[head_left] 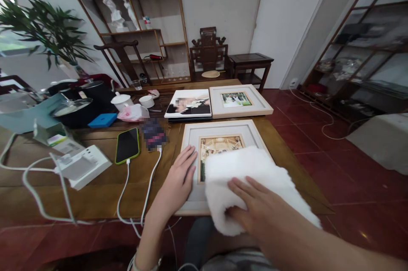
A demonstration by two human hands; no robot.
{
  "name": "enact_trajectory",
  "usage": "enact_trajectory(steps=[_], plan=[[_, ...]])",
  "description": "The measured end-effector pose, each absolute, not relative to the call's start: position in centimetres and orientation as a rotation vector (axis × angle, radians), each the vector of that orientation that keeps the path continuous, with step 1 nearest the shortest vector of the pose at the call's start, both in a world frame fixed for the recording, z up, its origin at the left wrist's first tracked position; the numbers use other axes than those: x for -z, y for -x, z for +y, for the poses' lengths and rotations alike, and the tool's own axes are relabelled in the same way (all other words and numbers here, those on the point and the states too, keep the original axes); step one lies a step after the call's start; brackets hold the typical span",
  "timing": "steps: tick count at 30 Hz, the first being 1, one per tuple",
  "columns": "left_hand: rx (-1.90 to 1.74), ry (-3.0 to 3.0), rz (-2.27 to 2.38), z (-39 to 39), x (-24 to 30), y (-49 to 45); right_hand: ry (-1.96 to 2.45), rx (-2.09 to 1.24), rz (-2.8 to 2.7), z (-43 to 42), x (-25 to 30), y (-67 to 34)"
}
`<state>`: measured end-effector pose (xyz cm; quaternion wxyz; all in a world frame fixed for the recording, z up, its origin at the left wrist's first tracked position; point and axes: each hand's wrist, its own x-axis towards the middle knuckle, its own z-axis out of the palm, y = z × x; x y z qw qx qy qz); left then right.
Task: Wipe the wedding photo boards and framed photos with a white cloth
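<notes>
A light-wood picture frame (251, 125) with a wide pale mat lies flat at the table's front edge, a gold-edged photo (219, 142) at its middle. My left hand (181, 177) rests on the frame's left side, fingers stretched out over the border. A fluffy white cloth (267, 166) covers the frame's right part and hangs past the front edge. Pressed on that cloth, my right hand (251, 203) has its thumb tucked into a fold and grips it. The lower right of the photo is hidden under the cloth.
Behind lie a second frame (264, 107) and a photo panel (188, 103). To the left are a green-cased phone (127, 145), a second device (153, 134), a white box (92, 164) and loose white cables (119, 203). Pots (95, 92) and a teapot (121, 101) stand farther back.
</notes>
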<state>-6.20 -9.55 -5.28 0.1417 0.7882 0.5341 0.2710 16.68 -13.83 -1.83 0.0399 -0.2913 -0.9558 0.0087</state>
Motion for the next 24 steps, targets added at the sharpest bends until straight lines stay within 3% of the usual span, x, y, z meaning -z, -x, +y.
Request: enact_trajectory(steps=[7,11,18,24], plan=[[-0.796,-2.280,1.523,-9.5,5.3,6.2,1.413,0.425,-2.604,-7.8,-1.0,-24.8],[-0.780,-2.282,1.532,-9.5,5.3,6.2,1.368,0.624,-2.454,-2.7,-1.6,-24.5],[-0.797,-2.281,1.528,-9.5,5.5,6.3,1.151,0.525,-2.801,0.1,0.9,-20.0],[-0.810,-2.289,1.524,-9.4,5.7,6.3,1.081,0.409,-2.894,-4.1,1.1,-19.9]])
